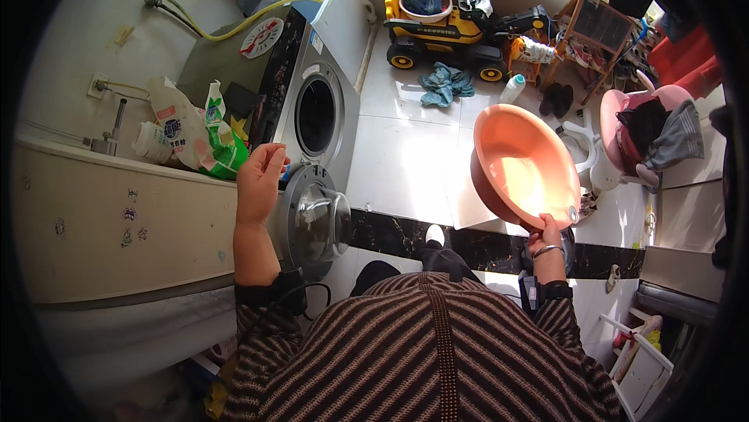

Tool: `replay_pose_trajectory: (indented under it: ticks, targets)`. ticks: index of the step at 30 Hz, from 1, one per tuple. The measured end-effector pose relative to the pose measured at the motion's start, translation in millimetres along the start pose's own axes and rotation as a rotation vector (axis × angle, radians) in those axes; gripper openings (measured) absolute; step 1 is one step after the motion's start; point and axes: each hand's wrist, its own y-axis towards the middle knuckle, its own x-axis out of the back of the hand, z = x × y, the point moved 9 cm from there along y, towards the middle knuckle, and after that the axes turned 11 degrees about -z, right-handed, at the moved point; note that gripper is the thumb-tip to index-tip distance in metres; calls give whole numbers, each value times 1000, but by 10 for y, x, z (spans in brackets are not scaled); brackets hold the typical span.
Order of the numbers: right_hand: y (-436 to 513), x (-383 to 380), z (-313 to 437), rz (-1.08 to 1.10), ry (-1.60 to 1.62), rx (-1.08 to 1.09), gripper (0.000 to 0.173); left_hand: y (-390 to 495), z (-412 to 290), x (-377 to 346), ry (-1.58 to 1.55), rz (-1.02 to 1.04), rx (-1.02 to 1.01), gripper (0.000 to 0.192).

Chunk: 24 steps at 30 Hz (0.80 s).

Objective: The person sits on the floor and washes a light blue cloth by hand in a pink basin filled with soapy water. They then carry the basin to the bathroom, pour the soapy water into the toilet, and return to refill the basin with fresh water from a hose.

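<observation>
My right hand grips the rim of an orange plastic basin, which is tilted with its inside facing up and bare. My left hand is raised with its fingers curled in against the thumb, and I see nothing held in it. Just beyond its fingertips shows a small blue-and-white patch. Below and right of that hand, the round glass door of a front-loading washing machine stands swung out. A green-and-white detergent bag lies close to the left hand's far side.
On the left are a cabinet, a white plastic bag and a yellow hose. Ahead are a toy excavator, a blue cloth and a bottle. A pink chair with clothes stands right.
</observation>
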Motion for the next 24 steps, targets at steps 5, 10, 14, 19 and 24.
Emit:
replay_pose_trajectory:
  ticks: [5,10,14,19,24]
  targets:
    - [150,-910,412,16,27,32,15,669,101,-338,34,-12,-39,17]
    - [194,-1536,538,12,5,23,17,1480,347,-527,17,-51,-80,19]
    - [33,-2003,603,58,-54,32,20,2282,553,-678,-54,-120,-140,22]
    - [-208,-2429,698,-98,-108,34,13,3095,856,-595,151,-256,-158,27]
    - [-183,-2993,740,-163,-144,121,13,3648,840,-633,424,-316,-469,27]
